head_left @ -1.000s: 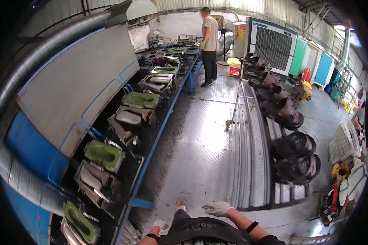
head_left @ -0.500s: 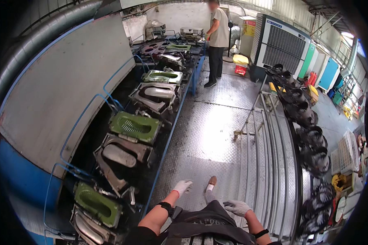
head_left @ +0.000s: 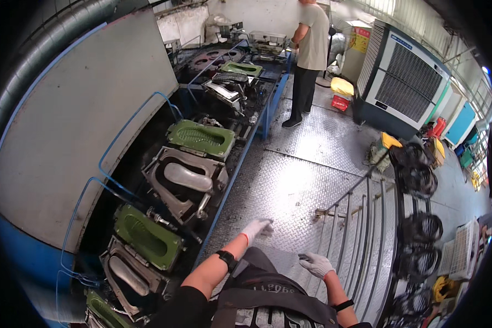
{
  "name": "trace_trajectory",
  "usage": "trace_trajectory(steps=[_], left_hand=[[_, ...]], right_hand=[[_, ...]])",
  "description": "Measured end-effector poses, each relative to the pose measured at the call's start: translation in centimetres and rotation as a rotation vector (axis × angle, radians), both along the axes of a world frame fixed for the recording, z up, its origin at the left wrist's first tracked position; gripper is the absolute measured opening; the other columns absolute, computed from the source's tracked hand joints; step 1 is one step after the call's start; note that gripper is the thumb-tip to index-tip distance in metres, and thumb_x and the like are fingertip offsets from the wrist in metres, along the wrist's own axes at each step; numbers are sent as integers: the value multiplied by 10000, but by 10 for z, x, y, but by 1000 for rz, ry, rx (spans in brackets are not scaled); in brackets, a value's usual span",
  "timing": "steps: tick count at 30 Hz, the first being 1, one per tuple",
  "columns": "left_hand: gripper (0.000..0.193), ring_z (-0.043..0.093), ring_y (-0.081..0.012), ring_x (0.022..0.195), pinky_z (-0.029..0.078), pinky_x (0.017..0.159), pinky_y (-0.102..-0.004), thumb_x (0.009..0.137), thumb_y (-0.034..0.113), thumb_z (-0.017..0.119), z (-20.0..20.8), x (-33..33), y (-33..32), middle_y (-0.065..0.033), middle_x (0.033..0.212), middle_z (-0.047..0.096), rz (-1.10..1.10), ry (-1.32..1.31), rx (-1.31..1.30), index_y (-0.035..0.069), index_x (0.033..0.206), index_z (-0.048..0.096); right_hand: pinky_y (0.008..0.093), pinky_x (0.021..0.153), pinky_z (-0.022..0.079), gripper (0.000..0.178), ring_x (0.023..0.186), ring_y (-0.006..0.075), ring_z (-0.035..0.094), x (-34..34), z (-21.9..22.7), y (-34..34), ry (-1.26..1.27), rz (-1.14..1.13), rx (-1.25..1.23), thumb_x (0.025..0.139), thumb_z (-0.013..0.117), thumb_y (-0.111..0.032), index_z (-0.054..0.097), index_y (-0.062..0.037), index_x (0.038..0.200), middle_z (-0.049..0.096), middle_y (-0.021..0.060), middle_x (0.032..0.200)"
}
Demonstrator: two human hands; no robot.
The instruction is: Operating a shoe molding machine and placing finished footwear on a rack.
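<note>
In the head view, the only view here, a long bench with a blue edge runs away from the wearer and serves as the landmark. The left hand, in a pale glove, hangs just off the bench's right edge, above the metal floor; its fingers are loosely extended and it grips nothing. The right hand, also gloved, is farther right of the bench, near a rack of metal bars; its fingers are apart and slightly bent, with nothing between them. On the bench lie hinged molds: a green mold half with a foot-shaped hollow joins a bare metal half with a foot-shaped block, and nearer the wearer a second green half joins another metal half. Toward the bench's far end, a dark sole-like piece lies on a mold. Well right of the bench, beyond the rack's bars, dark shoes stand in a row. Judging by how things lie, these 2 nearer molds are already opened and their blocks bared, while neither hand is yet on any mold; how much remains cannot be told. A co-worker stands at the bench's far right side, and a large air cooler stands farther right of it.
</note>
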State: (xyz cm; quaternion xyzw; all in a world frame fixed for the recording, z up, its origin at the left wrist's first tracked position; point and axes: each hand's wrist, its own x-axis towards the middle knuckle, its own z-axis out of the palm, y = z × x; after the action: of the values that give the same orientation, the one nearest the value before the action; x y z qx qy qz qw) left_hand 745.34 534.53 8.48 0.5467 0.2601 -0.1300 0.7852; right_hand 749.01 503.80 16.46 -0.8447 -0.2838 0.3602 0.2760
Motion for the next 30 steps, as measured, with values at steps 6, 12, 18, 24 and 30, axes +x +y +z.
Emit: trace_trajectory(steps=[6,12,18,24,30], left_hand=[[411,655,-240,863,511,707,-390,918,339,532,7,214,106,-141,1057,649,395,-72,-184,65,1224,537],[358,610,-270,807,469,598,-384,896,249,540,-26,375,251,-129,1090,579,980,-155,-310,132,1229,481],[309,575,-264,889,439,645,-383,878,270,570,-47,460,349,-105,1119,551,1456,-15,-329,154,1158,507],[112,400,-118,455,326,414,-291,890,293,549,-47,461,375,40,559,380,1436,-45,-706,182,893,565],[107,242,-85,447,213,462,-276,907,235,532,-41,456,364,81,511,236,1716,-204,-833,180,817,549]], right_hand=[[308,910,484,404,1070,224,628,152,23,92,87,-3,69,905,585,-296,585,-34,1212,658,125,1150],[302,928,472,391,1082,206,625,300,-2,174,129,-33,7,903,592,-268,585,-27,1211,658,113,1154],[325,873,503,369,1016,255,649,443,59,295,-52,173,-76,912,565,-341,597,-113,1201,667,105,1123],[354,869,505,383,995,267,654,570,47,415,-89,477,-108,911,577,-348,584,-127,1224,661,110,1126],[374,885,490,315,1012,301,631,673,44,554,-89,731,131,914,545,-342,638,-145,1142,657,123,1114]])
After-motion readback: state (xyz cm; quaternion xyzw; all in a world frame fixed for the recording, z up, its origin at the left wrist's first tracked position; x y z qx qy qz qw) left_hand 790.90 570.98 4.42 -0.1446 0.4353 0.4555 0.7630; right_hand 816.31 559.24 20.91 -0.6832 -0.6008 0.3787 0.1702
